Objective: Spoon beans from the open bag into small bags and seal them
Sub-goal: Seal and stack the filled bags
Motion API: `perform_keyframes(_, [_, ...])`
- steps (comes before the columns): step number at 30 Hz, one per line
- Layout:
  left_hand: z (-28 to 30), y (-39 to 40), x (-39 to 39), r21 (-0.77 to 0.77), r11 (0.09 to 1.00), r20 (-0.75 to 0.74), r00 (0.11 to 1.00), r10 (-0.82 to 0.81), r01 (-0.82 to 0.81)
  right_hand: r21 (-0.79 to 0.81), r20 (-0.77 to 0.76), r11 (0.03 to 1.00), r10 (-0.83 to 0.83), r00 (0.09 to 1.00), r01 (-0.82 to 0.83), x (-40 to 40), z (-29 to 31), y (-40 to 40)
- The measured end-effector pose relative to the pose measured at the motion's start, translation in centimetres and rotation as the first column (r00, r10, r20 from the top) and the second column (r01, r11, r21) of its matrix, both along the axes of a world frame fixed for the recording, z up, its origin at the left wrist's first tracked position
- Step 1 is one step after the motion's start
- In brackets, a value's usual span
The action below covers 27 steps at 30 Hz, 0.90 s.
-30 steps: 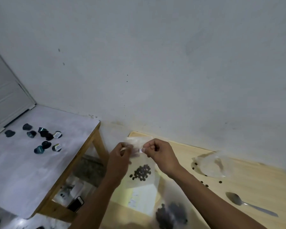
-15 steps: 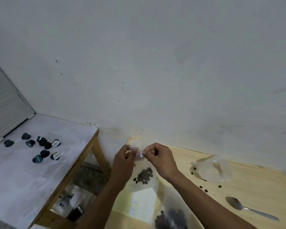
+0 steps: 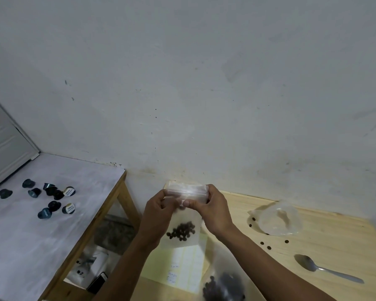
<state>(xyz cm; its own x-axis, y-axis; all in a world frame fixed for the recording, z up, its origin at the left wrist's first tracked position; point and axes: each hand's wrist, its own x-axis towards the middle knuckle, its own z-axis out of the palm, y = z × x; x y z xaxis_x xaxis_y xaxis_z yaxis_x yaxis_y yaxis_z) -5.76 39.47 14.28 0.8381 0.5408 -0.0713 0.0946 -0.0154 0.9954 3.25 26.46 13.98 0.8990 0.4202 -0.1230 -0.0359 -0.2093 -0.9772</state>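
Observation:
A small clear bag with a clump of dark beans in its bottom hangs in the air above the wooden table. My left hand and my right hand pinch its top strip from both sides. Below my right forearm lies the open bag with a dark heap of beans. A metal spoon rests on the table at the right, bowl facing left. A crumpled empty clear bag lies further back, with several loose beans around it.
A yellow sheet of paper lies on the table under the small bag. To the left stands a white-topped table with several dark coffee capsules. A phone and other items lie on the floor in the gap between the tables. A plain wall rises behind.
Both hands have lowered slightly in view and spread along the bag's top strip; the strip now shows wide between them. The bag with its beans still hangs from my fingers.

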Motion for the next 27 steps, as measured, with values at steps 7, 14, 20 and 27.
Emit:
perform_keyframes(7, [-1.7, -0.1, 0.6, -0.088, 0.995, -0.077, 0.996, 0.047, -0.054, 0.088, -0.110, 0.989, 0.126, 0.986, -0.117, 0.5, -2.2, -1.1])
perform_keyframes(14, [-5.3, 0.4, 3.3, -0.202, 0.964, -0.202, 0.970, 0.134, -0.175, 0.014, -0.335, 0.974, 0.218, 0.917, -0.227, 0.6, -7.0, -4.1])
perform_keyframes(20, [-11.1, 0.1, 5.3, -0.113, 0.988, -0.518, 0.842, -0.152, 0.110, -0.121, -0.352, 0.991, -0.103, 0.930, 0.064, 3.8, -10.3, -4.6])
perform_keyframes(27, [-14.6, -0.2, 9.4, 0.285, 0.933, -0.614, 0.789, 0.003, 0.218, -0.248, -0.289, 0.967, -0.138, 0.947, 0.065, 7.3, -14.2, -2.1])
